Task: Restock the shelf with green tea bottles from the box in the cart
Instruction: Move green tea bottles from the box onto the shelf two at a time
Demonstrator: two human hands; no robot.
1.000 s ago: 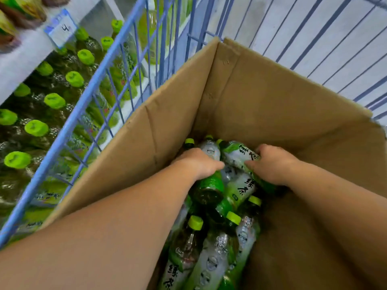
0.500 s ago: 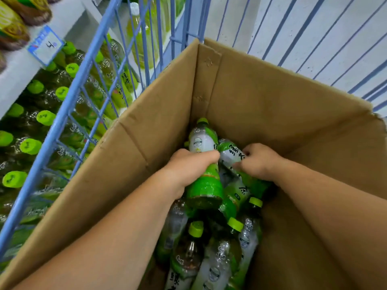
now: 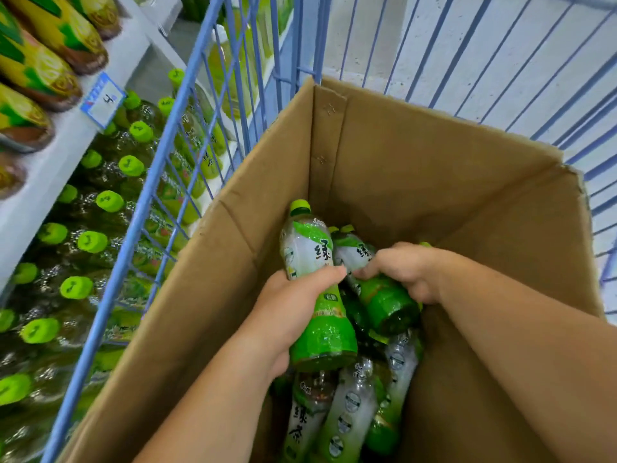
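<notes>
Both my arms reach down into an open cardboard box (image 3: 434, 168) standing in a blue wire cart (image 3: 173, 135). My left hand (image 3: 293, 305) grips a green tea bottle (image 3: 314, 282) round its middle, cap pointing away and raised above the pile. My right hand (image 3: 407, 272) holds a second green tea bottle (image 3: 384, 302) lying beside the first, its base toward me. Several more green tea bottles (image 3: 350, 409) lie loose on the box bottom. Through the cart's wires at left, the shelf (image 3: 43, 182) shows rows of green-capped tea bottles (image 3: 110, 202).
An upper shelf level at top left carries yellow-and-green wrapped bottles (image 3: 40, 61) and a blue price tag (image 3: 103, 100). The cart's wire walls (image 3: 500, 55) rise on the left and far sides of the box. Pale floor shows beyond them.
Both hands have lifted their bottles up out of the pile and closer to me; the left bottle stands higher with its cap clear. My view has shifted down and to the left.
</notes>
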